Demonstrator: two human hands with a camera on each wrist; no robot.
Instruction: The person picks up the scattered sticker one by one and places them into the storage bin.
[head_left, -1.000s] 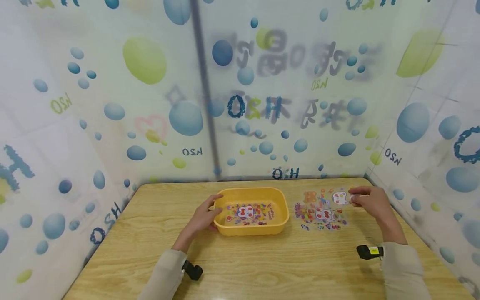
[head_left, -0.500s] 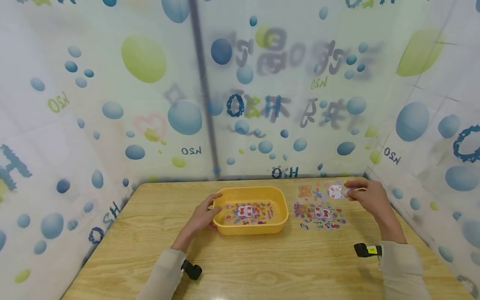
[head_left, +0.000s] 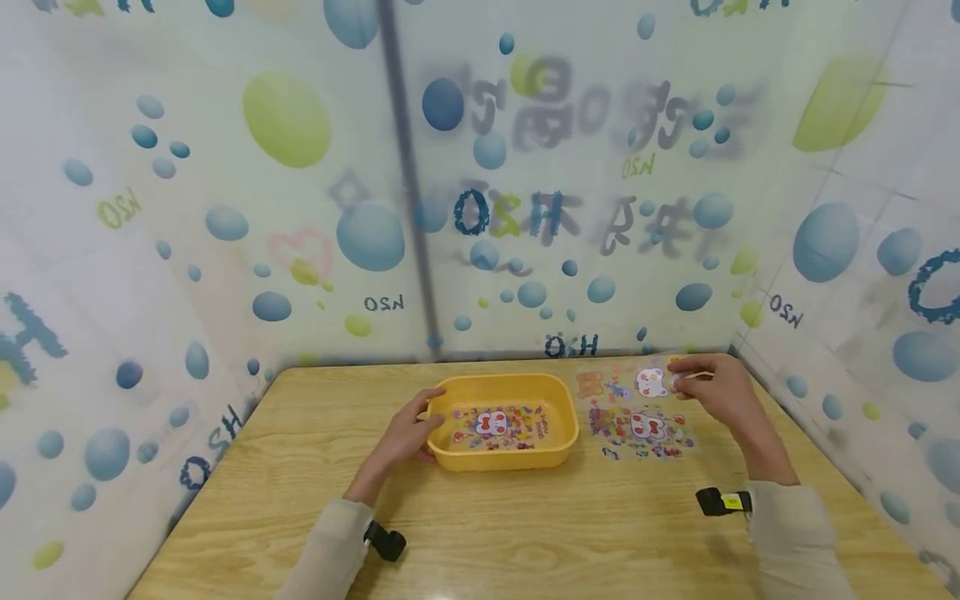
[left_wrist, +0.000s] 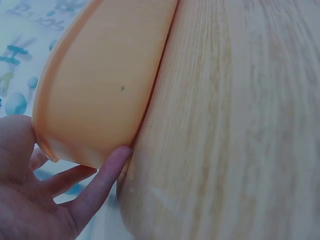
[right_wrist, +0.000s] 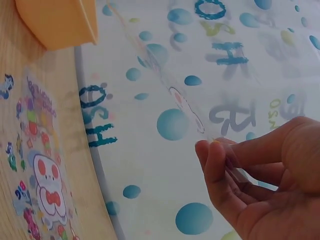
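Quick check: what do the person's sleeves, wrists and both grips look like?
The left sleeve and right sleeve are plain, long and beige. The left grip and right grip are gloveless. Both wrists carry black devices: the left device and right device, which bears a yellow label.

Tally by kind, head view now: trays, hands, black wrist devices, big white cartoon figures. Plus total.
Yellow tray: 1
Hands: 2 (left hand, right hand)
Black wrist devices: 2
Big white cartoon figures: 3 (in the tray, on the table, on the clear sheet in the right hand)
Total: 8
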